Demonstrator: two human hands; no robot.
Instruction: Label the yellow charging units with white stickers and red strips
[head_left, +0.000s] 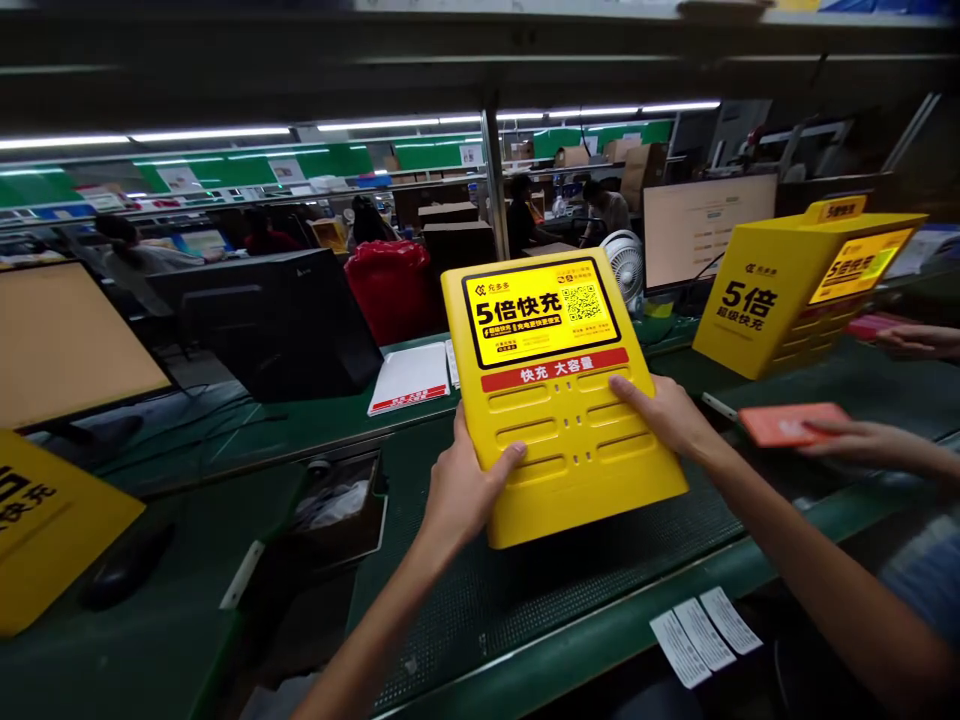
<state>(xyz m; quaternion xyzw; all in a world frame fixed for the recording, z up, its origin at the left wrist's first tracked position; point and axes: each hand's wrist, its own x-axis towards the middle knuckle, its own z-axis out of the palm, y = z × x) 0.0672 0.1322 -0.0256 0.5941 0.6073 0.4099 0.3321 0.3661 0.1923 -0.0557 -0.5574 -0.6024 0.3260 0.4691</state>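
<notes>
A yellow power bank rental cabinet (566,480) is tilted up between my two hands, over the green workbench (420,600). Its front carries a label with a QR code, a red strip and several slots. My left hand (469,485) grips its lower left side, the thumb lying on the front face. Higher up on the right side, my right hand (664,415) holds it with the thumb on the front. The other fingers of both hands are hidden at the sides and back.
Another yellow cabinet (757,290) stands at right, near a co-worker's hands, one holding an orange power bank (791,424). A yellow cabinet (52,530) is at left. Monitors (277,320), a white fan (624,270), red-striped sheets (411,375) and white labels (705,635) are around.
</notes>
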